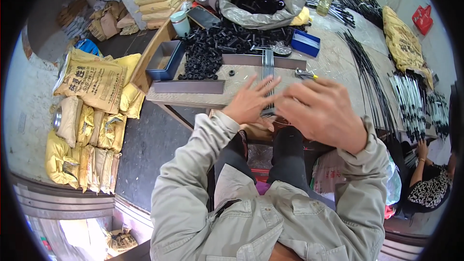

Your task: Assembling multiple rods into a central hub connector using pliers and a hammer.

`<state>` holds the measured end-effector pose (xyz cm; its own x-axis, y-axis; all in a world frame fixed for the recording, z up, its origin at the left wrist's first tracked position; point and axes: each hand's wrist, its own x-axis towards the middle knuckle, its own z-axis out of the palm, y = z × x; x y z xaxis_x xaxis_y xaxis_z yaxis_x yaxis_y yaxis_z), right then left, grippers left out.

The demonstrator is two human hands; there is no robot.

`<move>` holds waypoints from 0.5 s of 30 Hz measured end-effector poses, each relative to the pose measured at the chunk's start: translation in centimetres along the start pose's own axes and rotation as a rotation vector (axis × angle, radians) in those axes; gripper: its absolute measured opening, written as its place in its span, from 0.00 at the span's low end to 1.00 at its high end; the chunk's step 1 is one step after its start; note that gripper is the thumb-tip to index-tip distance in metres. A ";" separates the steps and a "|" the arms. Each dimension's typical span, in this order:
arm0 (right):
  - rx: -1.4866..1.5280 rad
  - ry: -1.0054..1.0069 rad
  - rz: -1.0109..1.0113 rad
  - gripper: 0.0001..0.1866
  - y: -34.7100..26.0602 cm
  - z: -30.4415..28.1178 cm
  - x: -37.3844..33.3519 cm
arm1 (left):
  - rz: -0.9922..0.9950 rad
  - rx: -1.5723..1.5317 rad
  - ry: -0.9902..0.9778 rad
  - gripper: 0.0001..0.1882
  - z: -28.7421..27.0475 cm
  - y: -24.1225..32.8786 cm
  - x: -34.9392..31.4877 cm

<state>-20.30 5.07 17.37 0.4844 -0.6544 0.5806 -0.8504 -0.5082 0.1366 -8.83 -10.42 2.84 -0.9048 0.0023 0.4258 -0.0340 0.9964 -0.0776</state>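
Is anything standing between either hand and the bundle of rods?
Nothing visible does. The left hand is right at the rods, contact unclear; the blurred right hand is close by. The tool lies beyond the right hand, outside that gap.

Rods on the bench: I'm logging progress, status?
Left hand open at rods. Right hand blurred, hold unclear. Rods side by side, partly hidden. Pliers near right hand, clear of rods.
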 end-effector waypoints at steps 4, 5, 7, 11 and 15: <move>0.119 -0.183 -0.065 0.07 -2.4 -2.6 -1.5 | -0.059 0.121 -0.040 0.46 5.1 0.4 -2.1; 0.156 -0.285 -0.066 0.07 -3.1 -3.1 -1.9 | -0.068 0.107 -0.015 0.46 5.5 0.6 -2.2; 0.237 -0.318 -0.108 0.09 -4.0 -3.2 -3.6 | -0.075 0.042 0.026 0.35 5.1 1.7 -2.1; 0.319 -0.432 -0.249 0.10 -6.1 -8.0 -5.3 | -0.105 -0.134 0.166 0.33 4.3 4.9 -2.4; 0.360 -0.097 0.174 0.12 -9.6 -17.1 -14.4 | -0.103 -0.519 0.450 0.16 0.0 10.8 -1.4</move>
<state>-22.68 28.94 21.43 0.3713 -0.7888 0.4899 -0.8035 -0.5373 -0.2562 -7.97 0.34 1.41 -0.6398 -0.1712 0.7492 0.1990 0.9047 0.3767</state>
